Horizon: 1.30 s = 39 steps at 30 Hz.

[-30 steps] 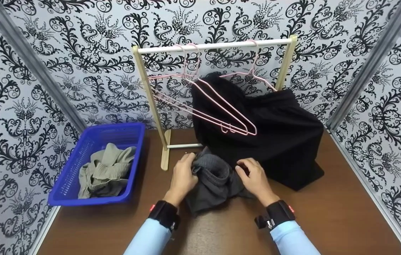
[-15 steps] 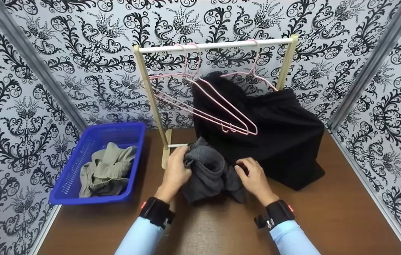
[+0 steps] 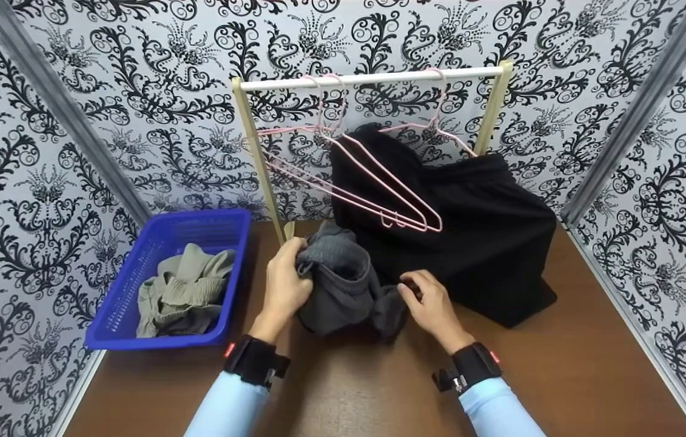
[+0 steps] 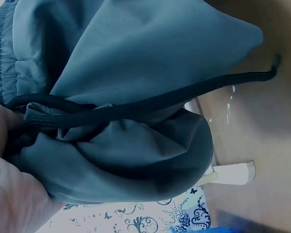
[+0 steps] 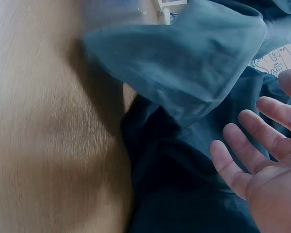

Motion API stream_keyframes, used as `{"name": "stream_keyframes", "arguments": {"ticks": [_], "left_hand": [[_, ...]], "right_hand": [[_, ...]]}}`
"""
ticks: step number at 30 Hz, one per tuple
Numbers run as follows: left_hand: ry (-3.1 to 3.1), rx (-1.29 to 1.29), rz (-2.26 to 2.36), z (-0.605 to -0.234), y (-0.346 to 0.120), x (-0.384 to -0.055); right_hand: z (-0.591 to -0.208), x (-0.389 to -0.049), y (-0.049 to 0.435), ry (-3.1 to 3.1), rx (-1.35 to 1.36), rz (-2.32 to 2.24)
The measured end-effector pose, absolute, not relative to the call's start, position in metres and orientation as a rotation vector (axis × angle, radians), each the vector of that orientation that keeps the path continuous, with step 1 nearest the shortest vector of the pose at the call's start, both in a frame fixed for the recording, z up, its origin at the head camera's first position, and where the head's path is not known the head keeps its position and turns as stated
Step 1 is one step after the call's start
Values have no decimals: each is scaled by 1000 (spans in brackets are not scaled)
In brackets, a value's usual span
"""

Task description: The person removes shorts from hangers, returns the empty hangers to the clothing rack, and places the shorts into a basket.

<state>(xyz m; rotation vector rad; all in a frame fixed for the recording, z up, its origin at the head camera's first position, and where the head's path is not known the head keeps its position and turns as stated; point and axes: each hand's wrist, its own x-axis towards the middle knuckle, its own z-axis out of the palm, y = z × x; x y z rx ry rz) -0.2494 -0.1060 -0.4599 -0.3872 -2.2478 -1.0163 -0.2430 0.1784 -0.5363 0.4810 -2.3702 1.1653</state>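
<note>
Dark grey shorts (image 3: 336, 303) with a ribbed elastic waistband hang bunched from my left hand (image 3: 285, 285), which grips the waistband's left side. In the left wrist view a black drawstring (image 4: 150, 103) trails from the hand across the fabric. My right hand (image 3: 430, 303) is beside the lower right end of the shorts, its fingers loosely bent. The right wrist view shows those fingers (image 5: 233, 155) spread and holding nothing, with a leg of the shorts (image 5: 184, 63) in front of them. Behind both hands, black shorts (image 3: 470, 224) drape at the rack.
A small rack (image 3: 373, 77) with a white bar stands at the back. Several pink hangers (image 3: 391, 182) hang on it, one at the black shorts. On the left, a blue basket (image 3: 158, 346) holds crumpled beige-grey clothing (image 3: 188, 294). Patterned walls enclose the brown table (image 3: 349, 394).
My left hand has moved left and slightly up with the dark grey shorts, swinging them away from the right hand. The right hand has barely moved.
</note>
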Motion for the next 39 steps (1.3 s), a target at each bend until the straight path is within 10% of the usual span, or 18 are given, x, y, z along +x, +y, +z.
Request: {"name": "stream_keyframes", "arguments": {"ticks": [39], "left_hand": [[-2143, -55, -1157, -414, -185, -249]], "right_hand": [[-526, -242, 172, -2334, 587, 1162]]}}
